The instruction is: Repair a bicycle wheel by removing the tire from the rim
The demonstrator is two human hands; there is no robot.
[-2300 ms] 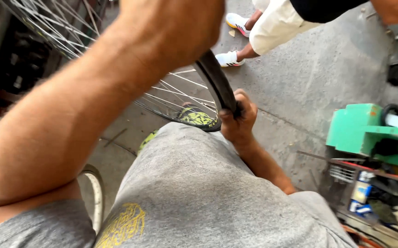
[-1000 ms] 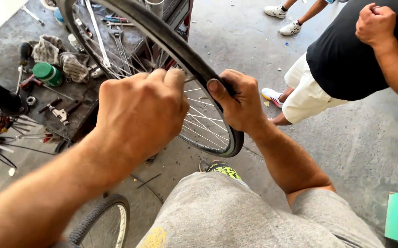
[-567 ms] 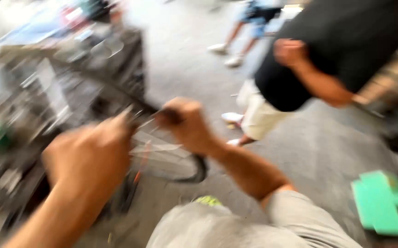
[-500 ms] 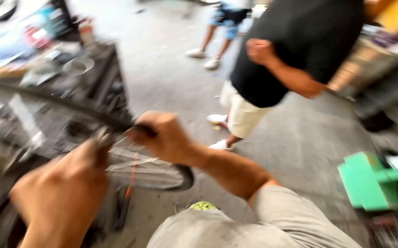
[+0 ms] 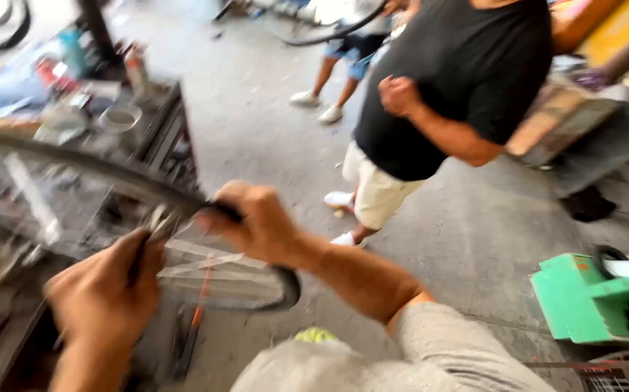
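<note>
The right hand (image 5: 260,225) is grasping the bicycle tyre (image 5: 111,178) from above. The left hand (image 5: 107,294) is clenching a blurred tool (image 5: 156,220) at the rim, just left of it. The wheel is extending leftward.

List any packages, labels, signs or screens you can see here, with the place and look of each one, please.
Label: pale patch on the green box, far right; text blurred.
Spray cans: upright on the cluttered workbench, upper left; red and pale, blurred.
Crate: brown, right of the person in black.
No screens or signs.

My left hand (image 5: 107,297) and the wheel (image 5: 96,218) smear with blur; the wheel runs off the left edge. My right hand (image 5: 256,221) hides the tyre beneath it.
</note>
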